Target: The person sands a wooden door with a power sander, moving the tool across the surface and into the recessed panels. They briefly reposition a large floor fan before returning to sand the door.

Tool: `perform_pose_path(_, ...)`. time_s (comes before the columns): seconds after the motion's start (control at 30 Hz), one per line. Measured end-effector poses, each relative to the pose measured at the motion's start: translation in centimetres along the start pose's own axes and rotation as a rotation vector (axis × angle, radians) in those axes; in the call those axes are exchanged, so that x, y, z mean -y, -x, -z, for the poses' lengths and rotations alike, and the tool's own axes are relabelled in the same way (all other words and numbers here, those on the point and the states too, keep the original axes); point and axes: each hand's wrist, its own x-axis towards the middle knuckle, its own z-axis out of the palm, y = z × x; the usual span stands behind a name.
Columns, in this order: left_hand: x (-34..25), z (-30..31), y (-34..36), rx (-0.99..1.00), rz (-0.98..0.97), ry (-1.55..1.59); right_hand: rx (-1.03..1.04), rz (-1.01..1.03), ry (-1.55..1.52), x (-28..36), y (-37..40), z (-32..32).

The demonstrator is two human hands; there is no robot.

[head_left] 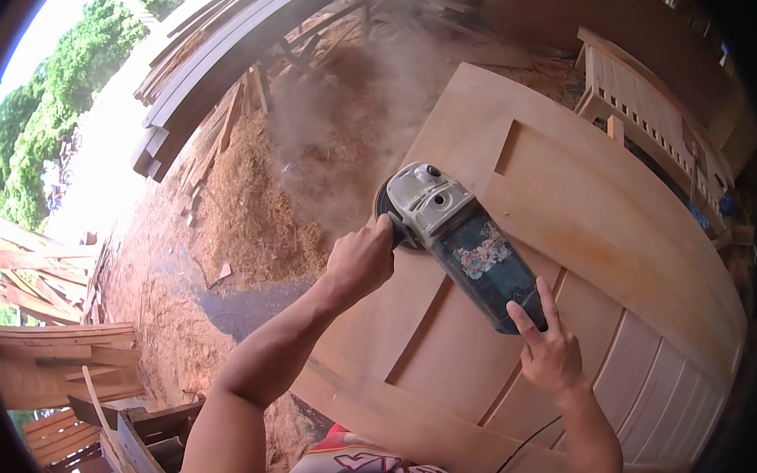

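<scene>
Holds a grinder (464, 241) in both hands, laid slantwise across a door (619, 223) of pale wood that lies face up and fills the right half of the view. Nothing visible of what carries the door.

Closes the left hand (360, 261) into a fist right against the grinder's grey head, fingers wrapped tight round a part hidden inside the grip. Clasps the rear of the dark body with the right hand (548, 352), fingers curled round the casing, two of them showing on top.

Sets the head end near the door's left edge, by the upper corner of a recessed panel. Cannot tell whether the disc meets the wood, hidden as it is under the head.

Trails a thin dark cord (517, 454) across the door's near rail, below the right forearm.

Hazy with pale dust (334, 106) just beyond the grinder's head. Past the door's left edge, heaps of sawdust (251, 213) on bare earth.

Farther up, a stack of long planks (217, 48) slanting across the top left, and past it green trees (33, 133) in bright light. At the top right, just beside the door's far edge, a slatted frame (650, 122) of pale wood. Low on the left, more boards and a rough crate (154, 439).

At the bottom edge, patterned cloth (358, 471) between the two forearms.
</scene>
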Motion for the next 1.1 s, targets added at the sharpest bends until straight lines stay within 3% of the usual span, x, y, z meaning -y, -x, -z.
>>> perform_pose_path(0.2, 2.6, -2.4, 15.1, -0.027, 0.122, 0.098, 0.097, 0.11, -0.001, 7.0, 9.1, -1.9)
perform_pose_path(0.33, 3.0, -3.4, 24.1, 0.047, 0.31, 0.13, 0.155, 0.197, -0.087, 10.1, 13.2, -2.5)
perform_pose_path(0.47, 5.0, -5.2, 27.7, -0.07, 0.325, 0.176, 0.2, 0.258, -0.138, 11.7, 13.3, -2.9)
perform_pose_path(0.6, 4.6, -2.6, 21.4, -0.046, 0.294, 0.159, 0.18, 0.186, -0.09, 10.7, 9.3, -1.9)
perform_pose_path(1.1, 0.2, 4.4, -20.4, -0.028, -0.163, -0.065, -0.114, -0.051, 0.075, -7.0, -14.2, 0.9)
